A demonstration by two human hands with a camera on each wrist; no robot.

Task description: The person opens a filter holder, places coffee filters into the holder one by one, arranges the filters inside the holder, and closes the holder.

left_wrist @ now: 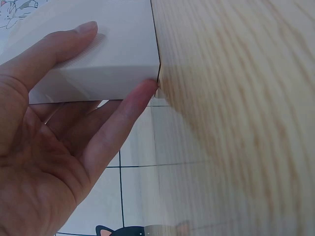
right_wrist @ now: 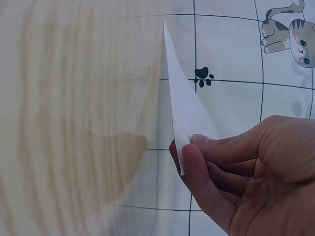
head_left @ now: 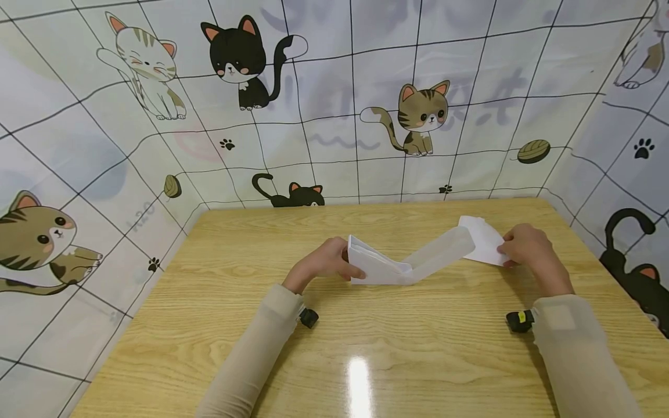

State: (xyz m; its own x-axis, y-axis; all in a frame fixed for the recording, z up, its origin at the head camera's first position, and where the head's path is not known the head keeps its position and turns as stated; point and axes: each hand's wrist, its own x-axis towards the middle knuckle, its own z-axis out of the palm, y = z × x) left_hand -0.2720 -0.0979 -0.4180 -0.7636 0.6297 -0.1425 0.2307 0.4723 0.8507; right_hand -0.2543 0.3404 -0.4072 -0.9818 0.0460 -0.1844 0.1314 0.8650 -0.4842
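A slim white box (head_left: 378, 264) stands on the wooden table, its long flap (head_left: 439, 252) folded out to the right. My left hand (head_left: 330, 258) grips the box's left end, thumb on one face and fingers at the opposite side. The left wrist view shows the thumb flat on the box's smooth white face (left_wrist: 118, 39). To the right, my right hand (head_left: 530, 252) pinches the edge of a white sheet of paper (head_left: 483, 244) between thumb and fingers. Part of that sheet lies behind the flap's end. The right wrist view shows the paper (right_wrist: 182, 108) nearly edge-on.
The wooden table (head_left: 418, 348) reaches back to a wall covering (head_left: 334, 133) printed with cats and grid lines. More of this covering stands at the left and right sides. Small black wrist cameras sit on both sleeves, and a light reflection shows near the front.
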